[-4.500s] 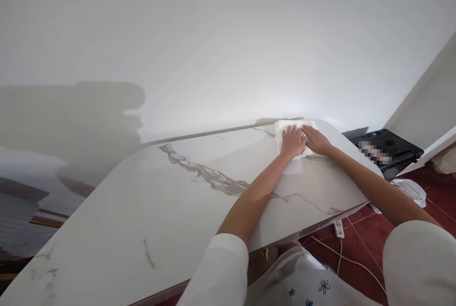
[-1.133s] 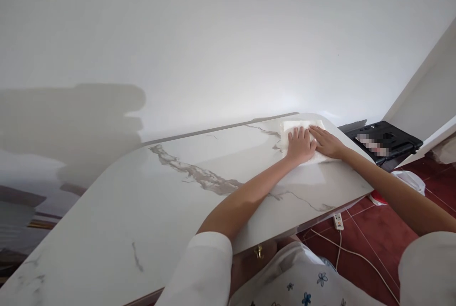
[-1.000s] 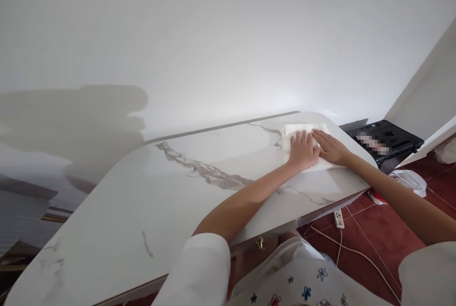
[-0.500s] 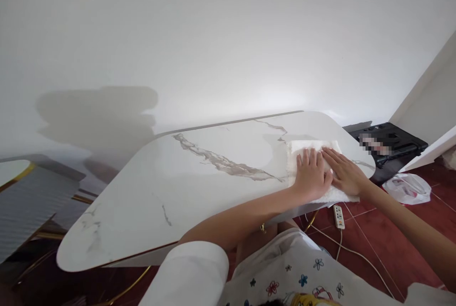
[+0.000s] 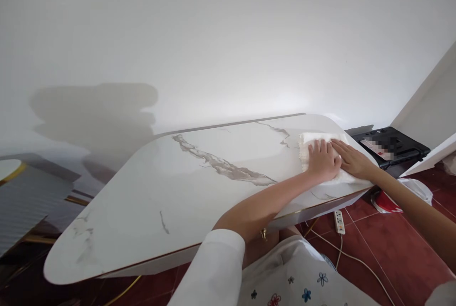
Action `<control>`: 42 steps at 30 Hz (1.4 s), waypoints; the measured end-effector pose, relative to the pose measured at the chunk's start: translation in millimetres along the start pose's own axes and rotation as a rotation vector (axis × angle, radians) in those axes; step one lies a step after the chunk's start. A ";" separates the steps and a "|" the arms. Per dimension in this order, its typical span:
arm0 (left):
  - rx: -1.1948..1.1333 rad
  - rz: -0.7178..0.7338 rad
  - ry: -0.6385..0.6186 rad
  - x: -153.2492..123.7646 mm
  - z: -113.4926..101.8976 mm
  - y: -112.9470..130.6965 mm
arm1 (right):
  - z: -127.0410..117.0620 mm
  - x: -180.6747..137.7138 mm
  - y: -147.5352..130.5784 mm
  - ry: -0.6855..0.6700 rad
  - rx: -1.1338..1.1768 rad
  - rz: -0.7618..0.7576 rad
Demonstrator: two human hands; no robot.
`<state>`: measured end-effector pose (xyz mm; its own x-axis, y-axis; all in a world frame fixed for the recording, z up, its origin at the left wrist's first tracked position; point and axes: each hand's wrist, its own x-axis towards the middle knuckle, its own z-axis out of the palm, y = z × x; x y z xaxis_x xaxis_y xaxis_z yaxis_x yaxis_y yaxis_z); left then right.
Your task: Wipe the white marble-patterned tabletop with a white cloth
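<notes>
A white cloth (image 5: pixel 305 147) lies spread on the right end of a white marble-patterned table (image 5: pixel 213 211). My left hand (image 5: pixel 323 161) presses down on the cloth, fingers apart and slightly bent. Beside it, my right hand (image 5: pixel 354 159) rests flat on the same cloth with its fingers stretched out. The two hands almost touch at the left thumb. Part of the cloth is hidden beneath my palms and fingers.
Behind the table runs a pale wall (image 5: pixel 228 49). A black case (image 5: pixel 402 142) stands past the right end. On the red tiled floor are a power strip (image 5: pixel 339 223) with its cord and a plastic bag (image 5: pixel 420 189). A ribbed grey cabinet (image 5: pixel 32 206) is at left.
Both hands have slid the cloth to the right and slightly toward the wall, nearer the table's right end. The left fingers are a little more bent.
</notes>
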<state>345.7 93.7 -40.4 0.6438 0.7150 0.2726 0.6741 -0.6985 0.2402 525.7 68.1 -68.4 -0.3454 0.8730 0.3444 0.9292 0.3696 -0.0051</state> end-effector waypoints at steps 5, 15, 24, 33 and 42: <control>0.015 -0.016 -0.007 41.0 1.3 -33.6 | 17.3 50.1 22.3 -0.048 0.010 0.056; 0.021 -0.056 -0.015 112.2 11.5 -89.9 | 43.1 129.5 57.9 -0.087 0.050 0.120; 0.043 -0.119 0.027 143.9 7.5 -125.8 | 57.7 185.9 66.8 -0.091 0.071 0.176; 0.070 -0.129 0.017 155.1 8.6 -142.4 | 60.0 203.9 66.9 -0.127 0.104 0.185; 0.055 -0.118 -0.034 169.2 20.6 -122.4 | 58.7 186.3 94.4 -0.145 0.148 0.198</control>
<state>379.5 300.8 -42.8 0.5703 0.7933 0.2131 0.7640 -0.6075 0.2173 541.3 284.3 -59.9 -0.1845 0.9653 0.1850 0.9547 0.2207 -0.1995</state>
